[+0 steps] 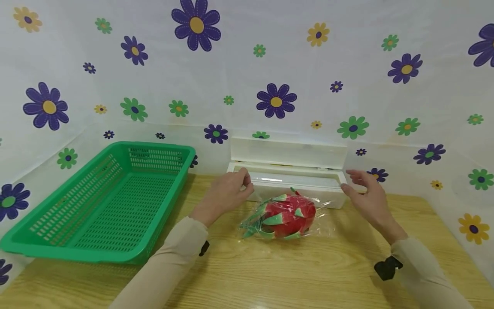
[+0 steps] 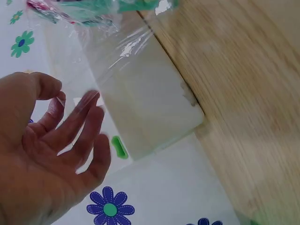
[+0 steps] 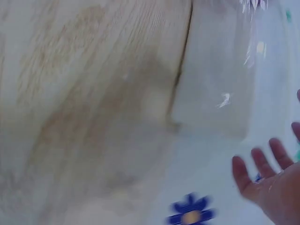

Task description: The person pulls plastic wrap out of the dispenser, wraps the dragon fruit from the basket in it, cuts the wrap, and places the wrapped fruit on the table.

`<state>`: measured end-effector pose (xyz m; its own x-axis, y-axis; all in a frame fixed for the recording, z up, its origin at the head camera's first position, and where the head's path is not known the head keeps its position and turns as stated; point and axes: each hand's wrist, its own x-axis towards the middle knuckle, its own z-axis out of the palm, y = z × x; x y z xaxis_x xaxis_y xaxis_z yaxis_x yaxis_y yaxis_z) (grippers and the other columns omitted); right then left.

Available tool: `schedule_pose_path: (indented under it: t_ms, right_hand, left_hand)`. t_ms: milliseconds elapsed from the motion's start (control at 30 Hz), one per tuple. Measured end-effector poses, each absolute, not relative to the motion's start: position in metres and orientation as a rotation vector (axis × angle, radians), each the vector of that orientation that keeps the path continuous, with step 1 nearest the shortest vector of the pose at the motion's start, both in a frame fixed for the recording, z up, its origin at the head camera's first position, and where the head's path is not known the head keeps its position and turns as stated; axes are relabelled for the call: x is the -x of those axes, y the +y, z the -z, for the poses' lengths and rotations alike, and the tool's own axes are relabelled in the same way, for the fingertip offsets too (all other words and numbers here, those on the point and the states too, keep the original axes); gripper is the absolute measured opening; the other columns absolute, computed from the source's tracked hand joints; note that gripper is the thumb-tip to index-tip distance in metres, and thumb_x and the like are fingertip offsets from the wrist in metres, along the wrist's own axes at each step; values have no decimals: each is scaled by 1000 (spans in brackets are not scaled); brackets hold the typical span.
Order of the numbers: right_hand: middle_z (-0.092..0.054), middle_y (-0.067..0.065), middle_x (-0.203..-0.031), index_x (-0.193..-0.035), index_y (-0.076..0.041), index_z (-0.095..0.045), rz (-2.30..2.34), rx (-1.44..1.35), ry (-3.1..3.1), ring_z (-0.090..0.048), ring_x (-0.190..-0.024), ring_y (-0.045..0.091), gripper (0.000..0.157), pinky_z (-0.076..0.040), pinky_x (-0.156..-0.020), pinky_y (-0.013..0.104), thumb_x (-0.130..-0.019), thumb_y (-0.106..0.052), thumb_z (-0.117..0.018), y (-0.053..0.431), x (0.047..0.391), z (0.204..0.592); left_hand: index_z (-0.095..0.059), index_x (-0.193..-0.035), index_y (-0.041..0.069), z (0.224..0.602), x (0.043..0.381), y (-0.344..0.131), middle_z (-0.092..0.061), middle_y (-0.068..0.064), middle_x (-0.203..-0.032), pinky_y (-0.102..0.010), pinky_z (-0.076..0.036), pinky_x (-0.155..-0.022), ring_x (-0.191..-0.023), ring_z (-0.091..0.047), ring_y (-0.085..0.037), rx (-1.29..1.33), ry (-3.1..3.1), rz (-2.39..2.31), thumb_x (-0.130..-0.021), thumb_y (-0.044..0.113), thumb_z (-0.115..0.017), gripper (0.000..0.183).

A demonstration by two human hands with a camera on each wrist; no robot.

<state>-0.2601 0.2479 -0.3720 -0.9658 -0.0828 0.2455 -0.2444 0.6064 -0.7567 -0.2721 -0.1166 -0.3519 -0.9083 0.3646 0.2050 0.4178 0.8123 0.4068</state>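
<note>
A red and green dragon fruit (image 1: pixel 287 216), loosely covered in clear cling film (image 1: pixel 322 214), lies on the table. Right behind it stands a white cling film box (image 1: pixel 308 196) with its lid (image 1: pixel 289 152) raised and a film roll (image 1: pixel 285 178) inside. At the box's left end, my left hand (image 1: pixel 227 191) brings thumb and index finger together, pinching the film's edge; in the left wrist view this hand (image 2: pixel 61 136) has its other fingers loosely bent. My right hand (image 1: pixel 368 201) is by the right end, fingers spread, thumb near the corner. Its fingers (image 3: pixel 265 164) look relaxed in the right wrist view.
A green slotted plastic basket (image 1: pixel 144 244) takes up the left of the wooden table (image 1: pixel 251 274). A white flowered sheet (image 1: pixel 231 64) hangs behind the box and along both sides.
</note>
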Motion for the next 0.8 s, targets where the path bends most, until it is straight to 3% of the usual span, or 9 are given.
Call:
schedule_pose_path:
  t_ms: [133, 267, 333, 467, 633, 800]
  right_hand:
    - [-53, 18, -147, -143, -9, -55, -910, -755, -2609, -54, -131, 40, 49, -52, -97, 62, -98, -23, -67, 212, 241, 363]
    - [-46, 16, -156, -151, -20, -48, -566, -1066, -2640, -52, -137, 41, 65, -49, -103, 64, -94, -40, -71, 178, 232, 360]
    - [-44, 16, -159, -155, -23, -44, -457, -1114, -2671, -50, -140, 41, 72, -48, -105, 64, -93, -48, -70, 167, 231, 360]
    - [-47, 15, -157, -154, -20, -46, -279, -1147, -2704, -47, -143, 40, 72, -46, -108, 62, -94, -54, -66, 155, 234, 364]
    - [-55, 16, -149, -146, -13, -55, -166, -1155, -2665, -48, -142, 43, 62, -45, -111, 59, -98, -52, -62, 144, 237, 370]
    - [-59, 12, -139, -139, -12, -60, -121, -1177, -2570, -52, -136, 45, 57, -46, -111, 58, -98, -52, -62, 137, 236, 373]
  left_hand:
    - [-54, -112, 9, 351, 269, -113, -68, -5, -92, -30, -51, -72, -77, -60, -17, 563, -2960, 1017, -104, 24, -48, 18]
    - [-54, -129, 7, 353, 268, -106, -72, -7, -103, -36, -56, -82, -90, -66, -18, 535, -3006, 1166, -107, 37, -48, 38]
    - [-57, -134, 7, 354, 270, -102, -72, -6, -101, -37, -56, -82, -88, -66, -18, 574, -3043, 1109, -106, 44, -51, 47]
    - [-70, -125, 9, 358, 274, -93, -69, -2, -93, -31, -53, -78, -84, -60, -14, 662, -3032, 894, -102, 39, -61, 38]
    - [-77, -109, 12, 365, 273, -86, -61, -3, -90, -31, -46, -73, -82, -52, -18, 599, -2918, 862, -104, 26, -60, 23]
    - [-77, -107, 15, 371, 267, -81, -72, -3, -103, -35, -55, -76, -90, -67, -20, 556, -2785, 883, -104, 27, -58, 22]
